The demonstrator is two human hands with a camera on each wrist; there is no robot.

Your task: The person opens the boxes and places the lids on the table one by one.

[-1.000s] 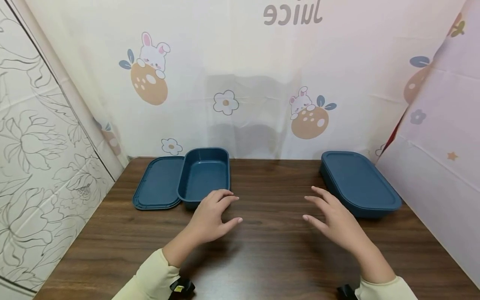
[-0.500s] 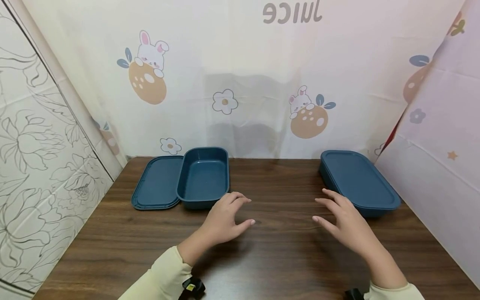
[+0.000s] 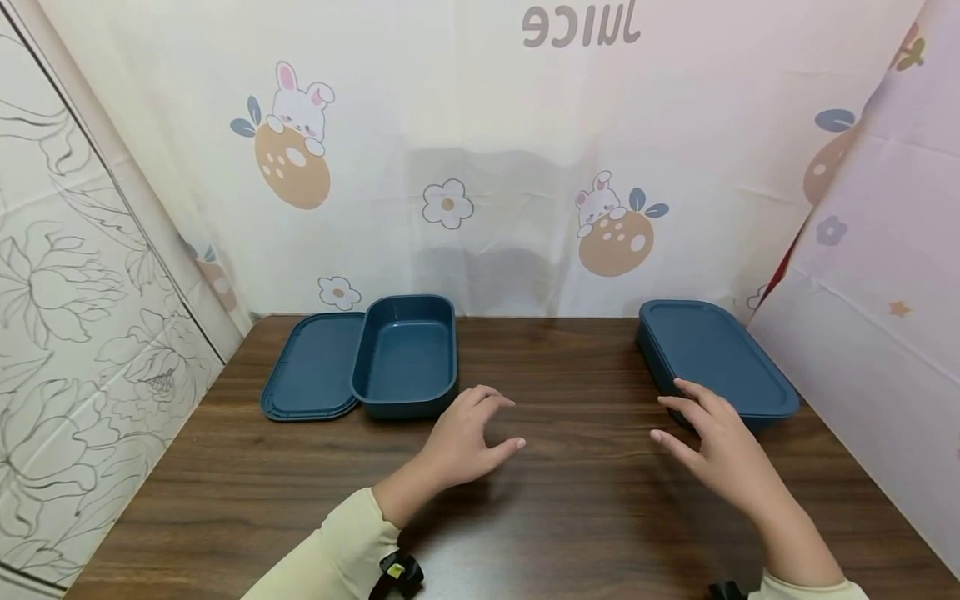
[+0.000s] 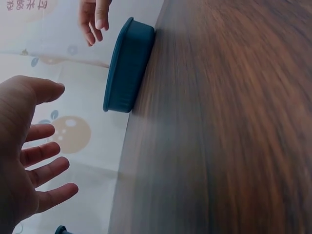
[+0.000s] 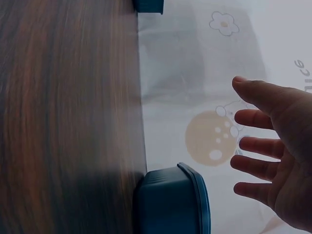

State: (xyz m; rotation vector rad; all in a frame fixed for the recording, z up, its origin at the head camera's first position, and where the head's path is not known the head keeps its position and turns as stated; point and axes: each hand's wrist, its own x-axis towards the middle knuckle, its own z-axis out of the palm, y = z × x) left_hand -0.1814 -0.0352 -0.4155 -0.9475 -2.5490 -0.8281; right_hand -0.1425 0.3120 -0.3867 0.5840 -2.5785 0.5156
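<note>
While the left hand (image 3: 461, 443) and right hand (image 3: 722, 448) hover, grip released, the uncovered box (image 3: 405, 358) stands beside a loose lid (image 3: 311, 371), probably for easy reach, across the worktop (image 3: 555, 375) from the lidded box (image 3: 705, 346).

I see a plain, pale yellow left sleeve (image 3: 337, 546); the left unit (image 3: 409, 570) is black, blocky, marked with a yellow patch (image 3: 394, 571). The right sleeve (image 3: 810, 590) matches; the black right unit (image 3: 726, 592) shows partly.
</note>
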